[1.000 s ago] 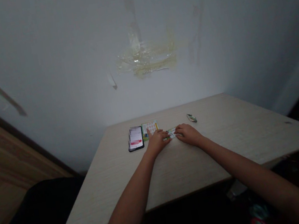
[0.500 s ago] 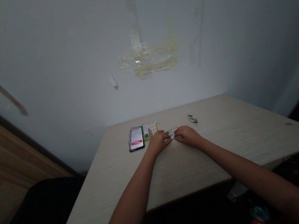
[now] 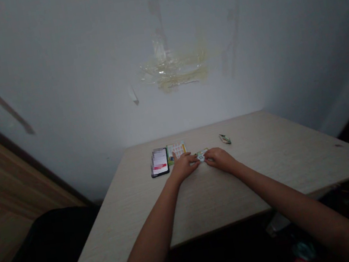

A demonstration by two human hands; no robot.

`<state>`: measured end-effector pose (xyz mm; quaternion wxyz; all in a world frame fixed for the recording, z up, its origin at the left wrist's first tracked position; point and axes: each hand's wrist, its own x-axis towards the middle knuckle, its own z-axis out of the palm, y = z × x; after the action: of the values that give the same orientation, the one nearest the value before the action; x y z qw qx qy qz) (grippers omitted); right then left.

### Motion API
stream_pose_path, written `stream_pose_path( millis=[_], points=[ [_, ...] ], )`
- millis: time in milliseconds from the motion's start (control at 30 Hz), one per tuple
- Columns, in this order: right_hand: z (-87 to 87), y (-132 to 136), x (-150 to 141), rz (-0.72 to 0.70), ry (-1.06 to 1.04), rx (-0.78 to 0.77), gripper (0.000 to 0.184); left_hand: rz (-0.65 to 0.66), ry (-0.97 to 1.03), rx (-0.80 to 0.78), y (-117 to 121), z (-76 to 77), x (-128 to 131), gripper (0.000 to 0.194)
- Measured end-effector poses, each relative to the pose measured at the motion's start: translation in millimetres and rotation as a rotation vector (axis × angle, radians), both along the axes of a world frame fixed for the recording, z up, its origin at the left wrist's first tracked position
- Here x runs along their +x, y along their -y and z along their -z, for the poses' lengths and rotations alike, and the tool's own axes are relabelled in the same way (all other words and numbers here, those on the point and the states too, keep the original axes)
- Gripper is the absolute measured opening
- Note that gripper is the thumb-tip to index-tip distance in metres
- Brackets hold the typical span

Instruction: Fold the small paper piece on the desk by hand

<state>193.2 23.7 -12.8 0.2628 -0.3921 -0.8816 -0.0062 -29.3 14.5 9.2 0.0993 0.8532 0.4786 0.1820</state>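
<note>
Fingers (image 3: 193,156) of the left hand (image 3: 183,167), slightly spread, and the curled right hand (image 3: 219,158) touch opposite ends of a printed card (image 3: 201,156) on the desk (image 3: 217,194); whether they pinch it, I cannot tell. Beyond the left hand lie a printed sheet (image 3: 179,148) and, beside it, a phone (image 3: 160,163); beyond the right, a folded paper (image 3: 224,139). The desk's back edge meets the wall (image 3: 90,95); its near edge passes under both forearms (image 3: 159,216).
</note>
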Motion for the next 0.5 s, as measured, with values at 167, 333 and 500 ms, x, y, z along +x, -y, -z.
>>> stream_pose_path(
  millis=[167, 333, 500],
  points=[
    [4.4, -2.5, 1.9, -0.003, -0.066, -0.036, 0.008, -0.001, -0.005, -0.007, 0.2, -1.5, 1.3, 0.025],
    [3.2, -2.6, 1.1, -0.016, -0.158, -0.101, 0.007, -0.009, 0.011, 0.002, 4.4, -5.8, 4.3, 0.027],
    [0.7, -0.8, 0.1, -0.004, -0.238, -0.158, 0.008, -0.038, 0.055, 0.045, 6.9, -8.3, 6.0, 0.021]
  ],
)
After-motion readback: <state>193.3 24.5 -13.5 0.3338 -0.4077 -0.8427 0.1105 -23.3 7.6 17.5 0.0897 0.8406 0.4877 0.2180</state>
